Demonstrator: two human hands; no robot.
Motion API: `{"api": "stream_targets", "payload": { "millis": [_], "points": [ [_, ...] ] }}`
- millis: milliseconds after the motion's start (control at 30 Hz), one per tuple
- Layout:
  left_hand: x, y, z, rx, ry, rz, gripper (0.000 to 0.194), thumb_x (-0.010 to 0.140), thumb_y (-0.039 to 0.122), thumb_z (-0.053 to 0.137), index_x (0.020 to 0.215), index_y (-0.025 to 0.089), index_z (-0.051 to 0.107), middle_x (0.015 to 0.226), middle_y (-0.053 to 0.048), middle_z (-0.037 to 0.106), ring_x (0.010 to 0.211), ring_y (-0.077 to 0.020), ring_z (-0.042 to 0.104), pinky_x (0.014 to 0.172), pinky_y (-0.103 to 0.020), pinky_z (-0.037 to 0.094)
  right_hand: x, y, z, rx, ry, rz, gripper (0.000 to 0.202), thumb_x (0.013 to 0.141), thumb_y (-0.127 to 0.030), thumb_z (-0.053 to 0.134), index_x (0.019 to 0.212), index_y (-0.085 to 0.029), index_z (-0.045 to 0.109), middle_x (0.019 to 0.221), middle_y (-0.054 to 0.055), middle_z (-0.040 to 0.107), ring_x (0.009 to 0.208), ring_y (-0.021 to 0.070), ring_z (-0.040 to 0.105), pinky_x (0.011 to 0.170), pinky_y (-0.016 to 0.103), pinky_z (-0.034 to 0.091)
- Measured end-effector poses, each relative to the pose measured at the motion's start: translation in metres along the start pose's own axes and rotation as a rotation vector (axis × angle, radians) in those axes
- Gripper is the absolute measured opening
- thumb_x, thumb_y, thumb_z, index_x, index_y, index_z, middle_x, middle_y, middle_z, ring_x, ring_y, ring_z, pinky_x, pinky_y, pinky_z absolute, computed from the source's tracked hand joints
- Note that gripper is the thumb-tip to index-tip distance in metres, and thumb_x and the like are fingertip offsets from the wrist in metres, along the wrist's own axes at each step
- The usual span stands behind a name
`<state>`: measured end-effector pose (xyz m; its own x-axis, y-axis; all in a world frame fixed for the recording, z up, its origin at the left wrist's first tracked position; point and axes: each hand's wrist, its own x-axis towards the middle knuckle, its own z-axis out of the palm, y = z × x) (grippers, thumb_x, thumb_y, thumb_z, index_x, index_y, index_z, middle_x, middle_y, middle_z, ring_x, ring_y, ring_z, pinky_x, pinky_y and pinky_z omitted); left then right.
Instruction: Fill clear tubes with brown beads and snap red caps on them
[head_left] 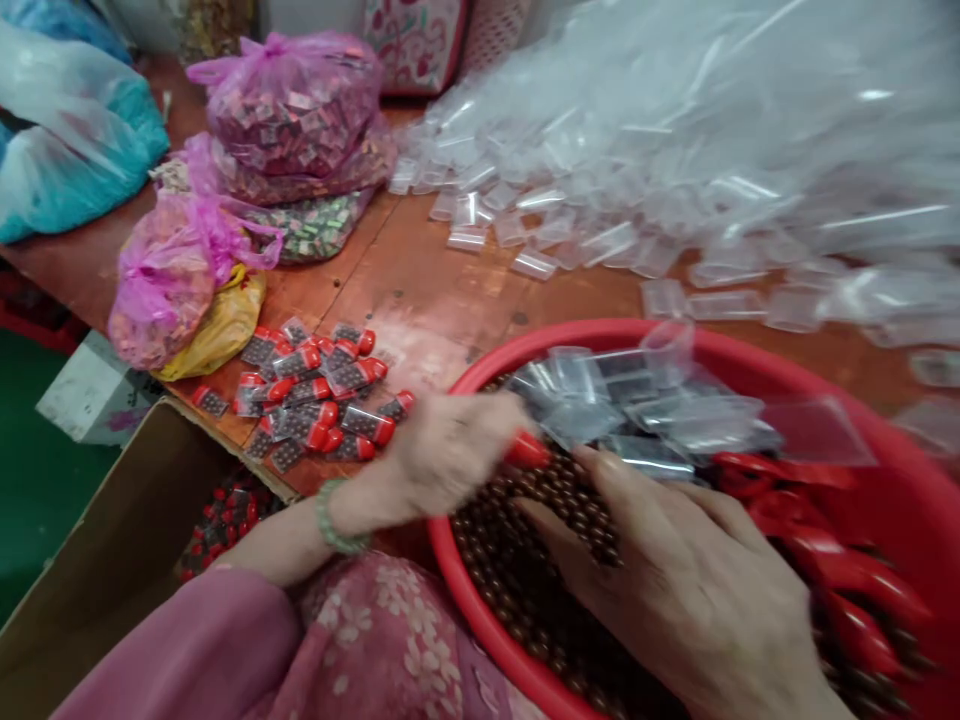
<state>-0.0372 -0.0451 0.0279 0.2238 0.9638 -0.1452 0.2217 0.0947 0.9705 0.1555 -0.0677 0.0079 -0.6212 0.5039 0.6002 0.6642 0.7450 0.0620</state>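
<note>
My left hand [457, 450], blurred by motion and wearing a bead bracelet, is over the near-left rim of a red basin [442, 560]. Its fingers are closed on a red plastic cap [529, 450]; whether a clear case is joined to it is hidden. Inside the basin my right hand [690, 580] reaches into small round brown beads [517, 580]. Thumb and forefinger are spread, with beads between them; the other fingers are partly hidden. Clear flat plastic cases [660, 410] lie just beyond it in the basin, and loose red caps [847, 560] lie on its right.
Filled red-capped cases [315, 395] are piled on the wooden table [420, 280]. A cardboard box [82, 560] below contains more. Pink bags [292, 110] and a blue-filled bag [75, 140] stand at the left. A large heap of clear cases [637, 130] covers the back right.
</note>
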Motion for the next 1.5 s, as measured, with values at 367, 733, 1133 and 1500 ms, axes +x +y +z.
{"api": "stream_targets", "payload": {
  "millis": [367, 733, 1133, 1500],
  "points": [
    [0.0, -0.082, -0.144, 1.151, 0.69, 0.005, 0.027, 0.09, 0.038, 0.049, 0.074, 0.019, 0.06, 0.063, -0.002, 0.061, 0.066, -0.0188, 0.059, 0.063, -0.031, 0.036, -0.017, 0.029, -0.004, 0.025, -0.206, 0.538, 0.013, 0.092, -0.024, 0.056, 0.097, -0.017, 0.065, 0.086, 0.007, 0.072, 0.075, 0.0222, 0.068, 0.072, 0.035, 0.053],
    [0.026, -0.017, -0.048, 0.871, 0.154, 0.582, 0.016, 0.092, 0.026, 0.053, 0.102, 0.018, 0.062, 0.098, -0.006, 0.071, 0.091, -0.02, 0.064, 0.083, -0.035, 0.051, 0.021, 0.045, 0.021, -0.009, -0.589, 0.449, 0.029, 0.086, -0.032, 0.063, 0.105, -0.011, 0.06, 0.099, 0.016, 0.068, 0.093, 0.0311, 0.059, 0.081, 0.041, 0.045],
    [0.063, -0.017, 0.002, 1.32, -0.292, 0.754, 0.022, 0.091, 0.01, 0.04, 0.103, 0.011, 0.059, 0.102, -0.013, 0.064, 0.097, -0.0259, 0.055, 0.085, -0.041, 0.04, 0.005, 0.032, -0.008, 0.58, -0.491, 0.6, 0.042, 0.086, -0.017, 0.059, 0.127, -0.016, 0.048, 0.12, 0.013, 0.058, 0.11, 0.0242, 0.06, 0.096, 0.042, 0.05],
    [0.067, -0.008, 0.002, 1.281, -0.379, 0.716, 0.02, 0.082, 0.005, 0.046, 0.096, 0.013, 0.058, 0.103, -0.011, 0.061, 0.093, -0.0248, 0.051, 0.079, -0.038, 0.04, -0.004, 0.009, -0.007, 0.629, -0.809, 0.412, 0.059, 0.083, 0.002, 0.042, 0.137, -0.021, 0.047, 0.12, 0.012, 0.051, 0.099, 0.0191, 0.06, 0.087, 0.037, 0.054]
  ]
}}
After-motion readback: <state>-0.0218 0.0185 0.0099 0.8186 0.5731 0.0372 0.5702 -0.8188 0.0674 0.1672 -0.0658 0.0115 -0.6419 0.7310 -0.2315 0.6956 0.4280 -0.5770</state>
